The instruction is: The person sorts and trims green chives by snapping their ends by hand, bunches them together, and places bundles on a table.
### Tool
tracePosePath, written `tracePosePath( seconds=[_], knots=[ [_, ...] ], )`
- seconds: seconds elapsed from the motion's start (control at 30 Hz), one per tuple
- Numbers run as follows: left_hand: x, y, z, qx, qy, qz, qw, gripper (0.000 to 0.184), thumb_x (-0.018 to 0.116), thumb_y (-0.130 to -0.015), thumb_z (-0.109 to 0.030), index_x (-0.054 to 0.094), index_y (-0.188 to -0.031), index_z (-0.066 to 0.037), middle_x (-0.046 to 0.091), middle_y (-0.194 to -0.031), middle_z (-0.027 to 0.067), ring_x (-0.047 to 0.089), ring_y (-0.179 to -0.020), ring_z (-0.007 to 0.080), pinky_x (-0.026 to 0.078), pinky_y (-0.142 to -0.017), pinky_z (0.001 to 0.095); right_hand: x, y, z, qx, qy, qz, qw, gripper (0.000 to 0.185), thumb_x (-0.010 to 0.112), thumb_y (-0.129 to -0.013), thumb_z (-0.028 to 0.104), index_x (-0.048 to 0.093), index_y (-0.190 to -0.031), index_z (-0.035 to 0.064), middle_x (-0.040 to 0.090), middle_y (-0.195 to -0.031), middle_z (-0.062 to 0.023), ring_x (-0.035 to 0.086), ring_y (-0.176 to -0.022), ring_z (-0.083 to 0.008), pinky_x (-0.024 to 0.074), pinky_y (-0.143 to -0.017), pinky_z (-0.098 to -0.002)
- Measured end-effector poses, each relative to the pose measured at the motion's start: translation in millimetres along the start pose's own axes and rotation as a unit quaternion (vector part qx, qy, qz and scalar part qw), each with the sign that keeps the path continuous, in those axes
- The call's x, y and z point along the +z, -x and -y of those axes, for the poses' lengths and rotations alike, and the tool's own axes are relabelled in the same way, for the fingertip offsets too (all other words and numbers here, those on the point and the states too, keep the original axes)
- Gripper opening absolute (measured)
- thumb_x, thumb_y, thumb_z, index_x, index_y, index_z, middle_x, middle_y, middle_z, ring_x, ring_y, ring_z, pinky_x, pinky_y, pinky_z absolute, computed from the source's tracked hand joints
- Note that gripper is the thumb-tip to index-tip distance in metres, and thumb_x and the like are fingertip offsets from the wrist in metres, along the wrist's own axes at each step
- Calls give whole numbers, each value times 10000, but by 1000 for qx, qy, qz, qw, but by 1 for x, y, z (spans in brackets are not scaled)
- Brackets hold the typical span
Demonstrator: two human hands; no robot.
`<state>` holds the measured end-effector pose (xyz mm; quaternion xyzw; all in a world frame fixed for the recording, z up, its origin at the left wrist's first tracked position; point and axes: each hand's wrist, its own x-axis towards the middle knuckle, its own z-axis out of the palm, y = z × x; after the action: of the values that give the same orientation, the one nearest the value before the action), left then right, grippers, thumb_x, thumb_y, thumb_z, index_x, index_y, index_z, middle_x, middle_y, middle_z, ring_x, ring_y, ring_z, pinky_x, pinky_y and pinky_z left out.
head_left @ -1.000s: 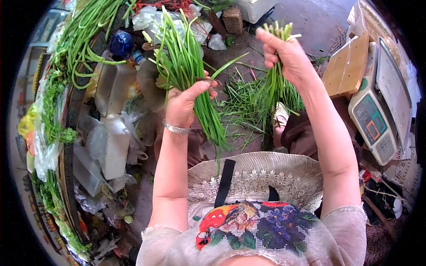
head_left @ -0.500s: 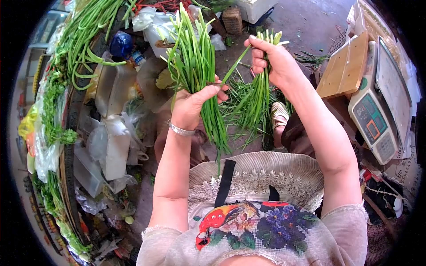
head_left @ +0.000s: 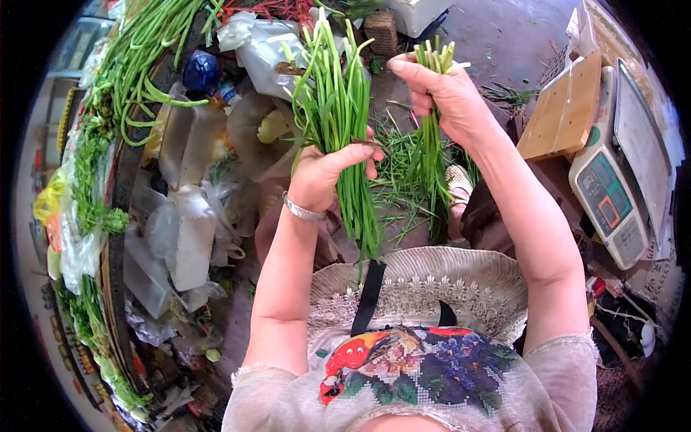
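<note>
My left hand is closed round a thick bunch of garlic chives, with cut stem ends up and leaves hanging down over my lap. A small dark, thin piece shows by my left thumb; I cannot make out what it is. To the right, my right hand grips a slimmer bunch of garlic chives just below its pale stem ends. The leaves of that bunch trail toward the ground. The two bunches are apart at the top.
Loose green trimmings litter the ground near my shoe. A weighing scale and a cardboard piece stand at the right. Long beans and leafy greens line the left, beside plastic containers. A brick lies ahead.
My left hand and its bunch have shifted right, nearer the other bunch. The single blade stretched from my right fingertips toward the left hand no longer shows. My right fingers have curled in.
</note>
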<state>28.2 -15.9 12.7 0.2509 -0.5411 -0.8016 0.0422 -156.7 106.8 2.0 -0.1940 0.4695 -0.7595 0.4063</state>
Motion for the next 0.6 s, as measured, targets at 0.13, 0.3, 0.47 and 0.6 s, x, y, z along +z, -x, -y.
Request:
tracePosePath(
  seconds=[0.13, 0.3, 0.47, 0.6],
  knots=[
    [8, 0, 3, -2, -51, 13, 999, 299, 682, -833, -72, 602, -1103, 27, 671, -876, 136, 636, -687, 207, 515, -590, 318, 12, 3, 1, 20, 24, 0, 1000, 188, 750, -815, 238, 665, -887, 86, 542, -627, 49, 435, -494, -48, 295, -442, -223],
    [14, 0, 1, 22, -25, -7, 999, 301, 689, -850, -112, 613, -1108, 22, 685, -909, 130, 616, -663, 193, 510, -585, 300, 9, 6, 3, 16, 47, -28, 998, 164, 745, -805, 208, 649, -860, 88, 569, -667, 41, 469, -534, -52, 319, -454, -232],
    [9, 1, -4, 31, -2, -72, 997, 270, 703, -834, -110, 635, -1052, 34, 690, -913, 138, 600, -638, 171, 501, -589, 289, 1, 6, 6, 19, 60, -16, 998, 166, 751, -807, 210, 646, -858, 92, 560, -665, 49, 456, -523, -52, 317, -454, -231],
    [4, 1, -2, 38, -4, -73, 997, 265, 709, -827, -104, 634, -1038, 39, 690, -908, 144, 585, -616, 163, 482, -569, 281, -1, 6, 8, 20, 15, -23, 999, 153, 728, -837, 192, 621, -858, 85, 506, -629, 64, 422, -504, -45, 310, -450, -225]
  ],
)
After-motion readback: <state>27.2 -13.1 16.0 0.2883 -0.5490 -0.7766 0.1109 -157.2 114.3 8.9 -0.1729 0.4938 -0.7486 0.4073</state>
